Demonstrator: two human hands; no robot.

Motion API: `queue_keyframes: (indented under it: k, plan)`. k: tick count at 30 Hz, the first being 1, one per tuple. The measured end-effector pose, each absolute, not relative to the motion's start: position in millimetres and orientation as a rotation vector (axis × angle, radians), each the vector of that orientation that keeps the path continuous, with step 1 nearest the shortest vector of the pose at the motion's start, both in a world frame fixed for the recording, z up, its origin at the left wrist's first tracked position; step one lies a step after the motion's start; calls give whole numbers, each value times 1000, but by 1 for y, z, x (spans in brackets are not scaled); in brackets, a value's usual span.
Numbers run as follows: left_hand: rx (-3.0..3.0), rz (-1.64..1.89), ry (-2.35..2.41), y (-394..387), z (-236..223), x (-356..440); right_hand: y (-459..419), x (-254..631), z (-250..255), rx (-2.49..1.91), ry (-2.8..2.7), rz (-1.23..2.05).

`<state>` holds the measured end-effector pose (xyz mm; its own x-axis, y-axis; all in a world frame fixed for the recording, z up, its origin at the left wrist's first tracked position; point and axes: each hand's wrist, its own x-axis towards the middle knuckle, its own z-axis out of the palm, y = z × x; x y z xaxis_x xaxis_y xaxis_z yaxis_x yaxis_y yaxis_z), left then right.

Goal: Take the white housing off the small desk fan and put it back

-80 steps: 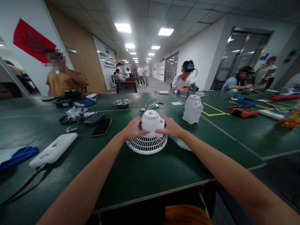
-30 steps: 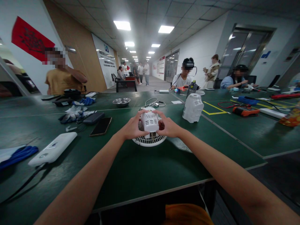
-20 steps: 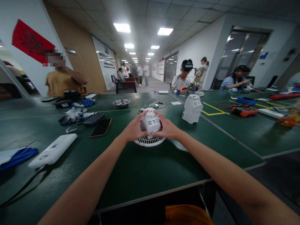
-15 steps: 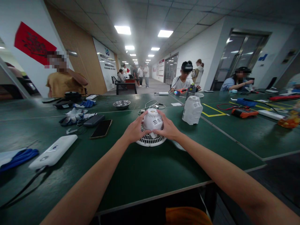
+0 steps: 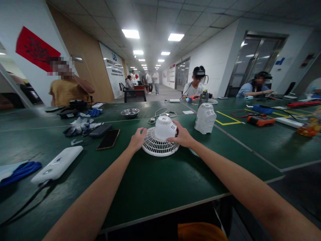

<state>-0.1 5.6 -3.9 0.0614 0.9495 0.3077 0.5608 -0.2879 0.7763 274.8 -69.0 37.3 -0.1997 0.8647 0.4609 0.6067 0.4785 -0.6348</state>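
Observation:
A white fan head lies face down on the green table, its round slotted grille point(image 5: 160, 149) flat below and its motor housing point(image 5: 163, 128) on top. My right hand point(image 5: 184, 135) grips the right side of the housing, thumb in front and fingers behind. Beside the grille's left rim is my left hand point(image 5: 137, 140), off the housing, with thumb and fingers slightly apart and nothing in it. Whether it touches the rim I cannot tell. Right of the fan head stands a white plastic fan base point(image 5: 205, 118).
A metal bowl point(image 5: 130, 112) and a white cable point(image 5: 160, 112) lie behind. To the left are a phone point(image 5: 108, 139), gloves point(image 5: 81, 124) and a white power bank point(image 5: 57, 164). An orange multimeter point(image 5: 261, 121) is at right. Co-workers sit across the table.
My left hand has let go of the housing and moved left to the grille's rim. My right hand has shifted slightly right, and the housing now appears turned.

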Motion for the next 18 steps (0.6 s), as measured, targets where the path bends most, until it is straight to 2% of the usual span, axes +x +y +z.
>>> queue_keyframes:
  k: [3, 9, 14, 18]
  plan:
    - [1740, 1364, 1348, 6, 1, -2, -67, 273, 36, -1212, -1800, 476]
    - [1594, 1699, 1076, 3, 17, 1, -64, 261, 35, -1040, -1280, 935]
    - [1609, 1646, 1089, 4, 16, 4, -66, 251, 26, -827, -1158, 1450]
    - [1540, 1603, 1016, 4, 14, 4, -67, 250, 22, -822, -1113, 1583]
